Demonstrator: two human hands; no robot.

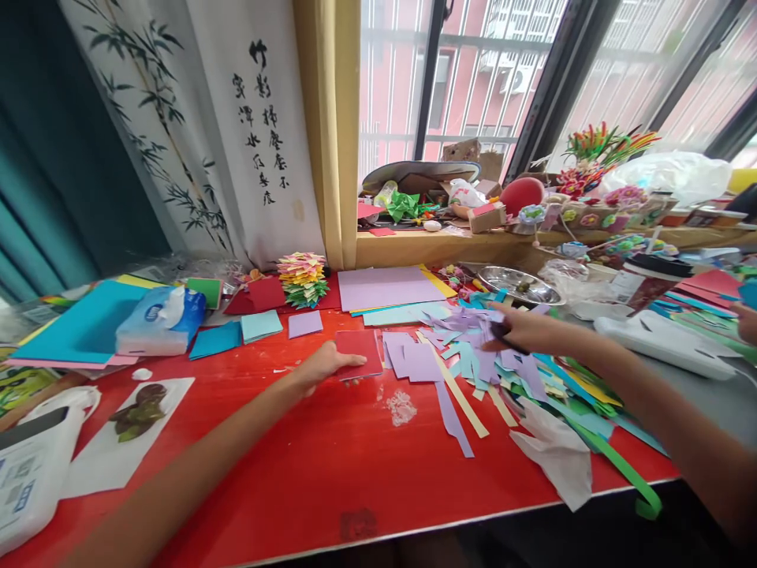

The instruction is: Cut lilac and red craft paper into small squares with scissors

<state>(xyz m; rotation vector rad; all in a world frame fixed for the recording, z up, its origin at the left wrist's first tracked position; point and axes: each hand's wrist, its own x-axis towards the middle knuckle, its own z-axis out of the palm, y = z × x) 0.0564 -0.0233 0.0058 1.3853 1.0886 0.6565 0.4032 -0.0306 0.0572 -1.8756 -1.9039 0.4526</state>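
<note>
My left hand (324, 368) is closed on the left edge of a red paper stack (362, 353), thumb on top, over the red table. My right hand (513, 326) is closed round the dark handles of scissors (509, 338) above a heap of paper scraps. Purple paper pieces (414, 359) lie between the two hands. Purple, light blue and cream strips (458, 386) spread out below my right hand. Small purple (305, 324), light blue (261, 325) and blue (216, 340) squares lie behind my left hand. The scissors' blades cannot be made out.
A tissue pack (161, 322) and a white device (35, 473) stand left. A folded paper model (302, 279) and large purple sheets (390, 289) are at the back. A metal dish (521, 285), a lidded cup (647, 282) and another person's hand (746, 322) are right.
</note>
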